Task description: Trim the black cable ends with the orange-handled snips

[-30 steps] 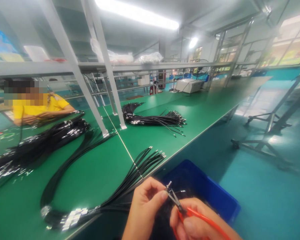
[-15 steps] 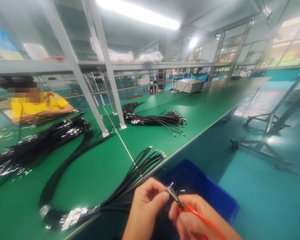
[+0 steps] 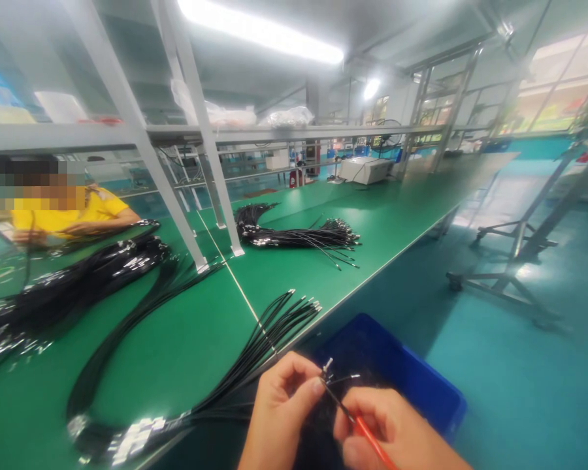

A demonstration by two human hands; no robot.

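In front of the table edge, my left hand (image 3: 288, 399) pinches a thin black cable end with a silver tip (image 3: 328, 365) between thumb and forefinger. My right hand (image 3: 389, 421) grips red-handled pliers (image 3: 370, 438), whose narrow dark jaws reach to the cable at my left fingertips. Whether the jaws are closed on it, I cannot tell. A second cable end with a pale tip (image 3: 354, 376) sticks out just beyond. To the left, a bundle of black cables (image 3: 235, 378) lies over the table edge, its far ends fanned out with silver tips.
A blue bin (image 3: 421, 385) stands below my hands, beside the green table (image 3: 176, 352). More black cable bundles (image 3: 298, 235) lie farther back. White shelf posts (image 3: 210, 137) rise from the table. Across it sits a person in a yellow top (image 3: 98, 209).
The pliers have turned, so their jaws and handles now show nearly edge-on; earlier the jaws looked spread at the tip. Both hands stay close together. The view has shifted slightly.
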